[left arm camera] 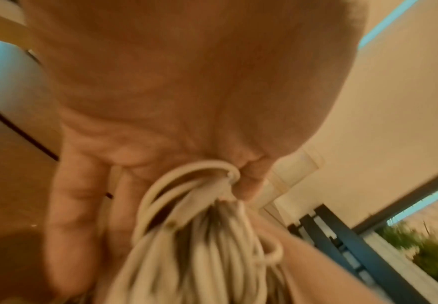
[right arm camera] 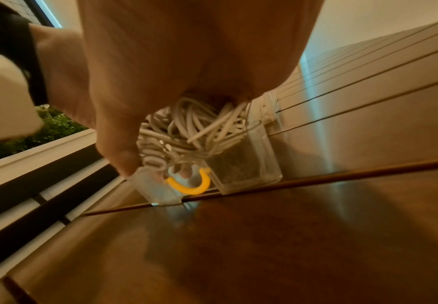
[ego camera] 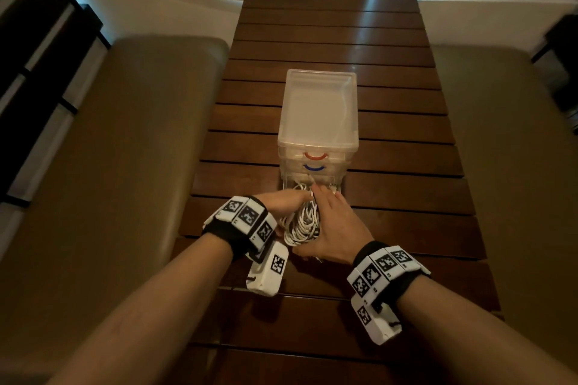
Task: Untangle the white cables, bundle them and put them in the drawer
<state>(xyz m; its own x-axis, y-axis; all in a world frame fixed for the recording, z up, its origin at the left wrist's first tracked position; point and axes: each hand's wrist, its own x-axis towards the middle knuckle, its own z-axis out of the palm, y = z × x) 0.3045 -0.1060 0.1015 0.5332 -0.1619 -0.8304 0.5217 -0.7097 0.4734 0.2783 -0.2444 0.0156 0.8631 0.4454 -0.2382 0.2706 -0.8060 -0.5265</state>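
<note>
A coiled bundle of white cables [ego camera: 301,222] [left arm camera: 200,246] [right arm camera: 186,127] lies between both hands, partly inside the pulled-out bottom drawer [right arm camera: 246,170] of a clear plastic drawer unit [ego camera: 317,109]. That drawer has a yellow handle [right arm camera: 186,188]. My left hand [ego camera: 281,201] [left arm camera: 161,144] holds the bundle from the left, its thumb pinching the loops. My right hand [ego camera: 334,222] [right arm camera: 161,61] covers the bundle from the right, with its thumb under the near end and its fingers reaching into the drawer. Much of the coil is hidden by the hands.
The unit stands mid-way along a dark slatted wooden table [ego camera: 406,166]. Its upper drawers have a red handle [ego camera: 316,156] and a blue handle [ego camera: 313,168] and are closed. Padded benches [ego camera: 125,134] [ego camera: 500,134] flank the table on both sides.
</note>
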